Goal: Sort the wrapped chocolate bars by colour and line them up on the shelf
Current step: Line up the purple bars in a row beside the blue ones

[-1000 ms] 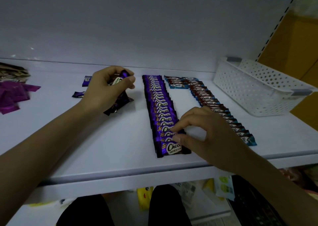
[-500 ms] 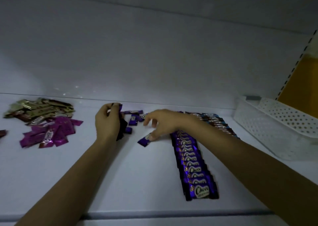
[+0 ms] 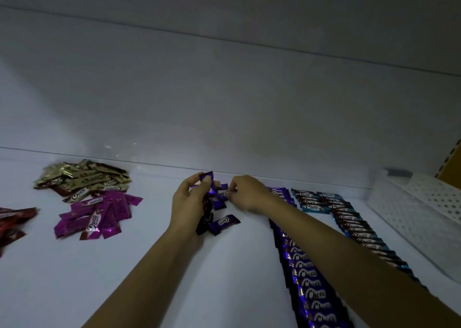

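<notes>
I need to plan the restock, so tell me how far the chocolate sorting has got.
Done: a purple row and a blue row lie lined up on the shelf. In hand: the left hand holds purple bars while the right hand picks at loose ones. Left: the gold pile, pink pile and red bars.

Both my forearms come up from the bottom of the frame, bare from the lower edge to the wrists, with no sleeve reaching into view. My left hand (image 3: 189,203) sits just left of centre and my right hand (image 3: 247,194) just right of it, both bare, without gloves. The nails I can see on my left thumb and fingers look short and plain. The light is dim, so finer detail is lost.
</notes>
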The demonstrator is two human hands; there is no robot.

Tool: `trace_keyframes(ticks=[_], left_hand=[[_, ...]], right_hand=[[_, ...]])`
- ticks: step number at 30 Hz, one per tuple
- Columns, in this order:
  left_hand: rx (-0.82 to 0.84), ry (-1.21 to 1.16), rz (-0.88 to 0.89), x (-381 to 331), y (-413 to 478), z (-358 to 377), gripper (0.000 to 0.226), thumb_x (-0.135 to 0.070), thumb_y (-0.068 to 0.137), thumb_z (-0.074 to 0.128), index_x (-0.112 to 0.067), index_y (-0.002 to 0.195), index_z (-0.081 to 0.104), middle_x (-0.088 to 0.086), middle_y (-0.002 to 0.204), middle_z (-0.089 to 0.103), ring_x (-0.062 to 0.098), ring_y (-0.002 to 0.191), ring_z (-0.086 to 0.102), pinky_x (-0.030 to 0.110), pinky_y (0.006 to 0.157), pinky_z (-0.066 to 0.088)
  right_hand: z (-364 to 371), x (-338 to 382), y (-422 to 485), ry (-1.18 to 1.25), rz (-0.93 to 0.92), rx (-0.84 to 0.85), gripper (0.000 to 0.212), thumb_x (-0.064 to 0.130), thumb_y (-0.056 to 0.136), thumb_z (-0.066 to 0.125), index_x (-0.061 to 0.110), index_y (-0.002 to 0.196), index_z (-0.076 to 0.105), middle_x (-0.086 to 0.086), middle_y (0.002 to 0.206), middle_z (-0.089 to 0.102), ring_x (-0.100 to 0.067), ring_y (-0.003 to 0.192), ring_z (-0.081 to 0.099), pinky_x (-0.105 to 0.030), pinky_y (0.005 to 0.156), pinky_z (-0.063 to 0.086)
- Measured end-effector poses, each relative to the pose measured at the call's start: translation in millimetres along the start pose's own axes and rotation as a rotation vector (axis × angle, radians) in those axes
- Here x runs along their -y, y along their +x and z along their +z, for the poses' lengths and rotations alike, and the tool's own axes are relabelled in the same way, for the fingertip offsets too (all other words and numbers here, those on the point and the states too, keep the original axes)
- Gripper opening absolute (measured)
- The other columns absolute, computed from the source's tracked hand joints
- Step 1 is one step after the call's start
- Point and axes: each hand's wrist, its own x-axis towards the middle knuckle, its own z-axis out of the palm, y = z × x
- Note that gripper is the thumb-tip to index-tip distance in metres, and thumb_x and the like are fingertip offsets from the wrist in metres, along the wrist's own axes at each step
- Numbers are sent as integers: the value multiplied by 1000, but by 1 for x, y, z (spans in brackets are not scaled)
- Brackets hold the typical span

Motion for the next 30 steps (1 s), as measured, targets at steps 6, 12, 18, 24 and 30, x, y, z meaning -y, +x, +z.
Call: trace_keyframes(ticks=[6,12,18,24,30], left_hand=[[22,112,132,5,-3,-1,21,-29,85,69,-10,79,64,-5,58,65,6,47,55,17,45,44],[118,230,248,8,-2,8,27,-32,87,64,-17,64,67,0,53,53,8,46,44,16,44,38],[189,241,123,10,-5,13,44,-40,96,49,-24,66,76,-2,53,57,8,40,42,13,39,33],[209,265,227,13,-9,13,14,-8,90,63,-10,80,72,-12,56,64,-3,40,50,6,41,35],[199,420,290,23,-6,10,17,-24,91,62,-12,82,70,-13,57,62,-3,52,53,5,54,39]], right_hand=[[-15,8,-11,559,-13,-112,40,41,98,42,16,91,72,-5,99,72,-17,85,63,-30,75,49],[-34,-14,-49,835,-154,38,23,39,86,63,18,85,72,4,78,72,-5,65,63,-18,56,46],[-31,-34,-60,1000,-107,-61,15,22,92,59,14,84,70,3,76,72,-5,63,62,-20,55,45],[-30,-39,-65,987,-48,-3,13,23,89,62,15,96,69,3,86,74,-7,74,67,-20,62,50],[-37,-38,-44,1243,33,-297,9,10,87,62,14,79,62,4,66,67,-6,60,59,-19,53,39]])
